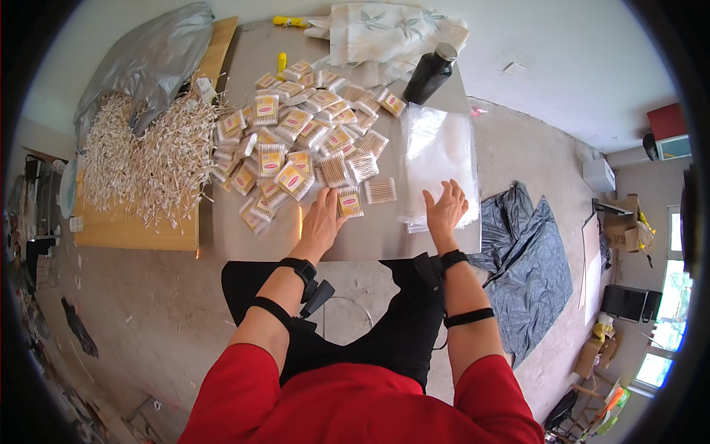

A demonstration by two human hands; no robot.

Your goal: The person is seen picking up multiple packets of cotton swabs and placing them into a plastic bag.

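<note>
My left hand (pixel 321 223) is at the near edge of a pile of small clear packets of cotton swabs (pixel 325 111). Its fingers and thumb close about the left side of one packet with a yellow label (pixel 350 201), which lies on the metal tabletop. Just right of it lies another packet of swabs (pixel 381 190), untouched. My right hand (pixel 446 209) is over the near part of a stack of clear plastic bags (pixel 438 148), fingers spread and thumb apart. Nothing shows in its grasp; whether the fingertips touch the top bag, I cannot tell.
Left of the pile, loose cotton swabs (pixel 140 163) spill from a grey plastic bag (pixel 148 52) onto a wooden board (pixel 140 235). A black bottle (pixel 430 74) stands behind the clear bags. Yellow glue-stick-like tubes (pixel 289 21) lie at the back. Black plastic sheeting (pixel 525 259) covers floor at right.
</note>
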